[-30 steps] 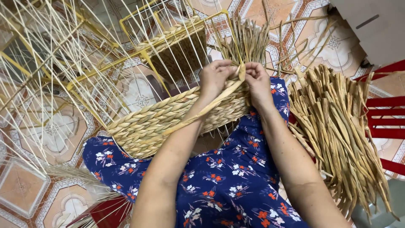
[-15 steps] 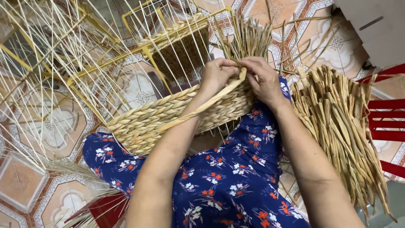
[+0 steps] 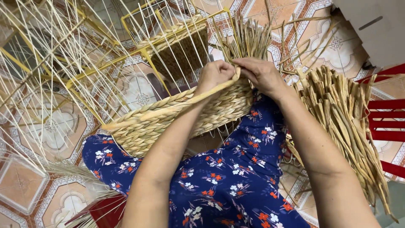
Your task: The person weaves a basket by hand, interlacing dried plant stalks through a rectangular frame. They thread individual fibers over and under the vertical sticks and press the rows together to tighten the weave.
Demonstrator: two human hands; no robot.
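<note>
**Weaving a strand along the basket rim**

Working at the rim of a half-made basket (image 3: pixel 177 120) that lies across the lap, on a blue flowered dress (image 3: pixel 228 185), both hands meet at its far end. The step in hand looks like laying a flat strand (image 3: pixel 168 110) along the top edge of the woven wall and tucking it between the upright stakes. The left hand (image 3: pixel 216 74) is curled shut over the strand where it bends at the rim, knuckles up, forearm running along the basket's length. The right hand (image 3: pixel 262 74) is closed in a pinch just beside it, fingertips touching the left; it probably grips the same strand's end, though the fingers hide that.

Next the strand wants pulling snug and threading behind the following stake, with the left hand pressing the weave flat.

A bundle of dried reeds (image 3: pixel 346 126) lies on the tiled floor (image 3: pixel 55 126) to the right, near a red chair (image 3: pixel 388 122). Thin pale stakes (image 3: pixel 63 55) fan out to the left, and a second yellow-framed basket (image 3: pixel 181 46) stands beyond the hands.
</note>
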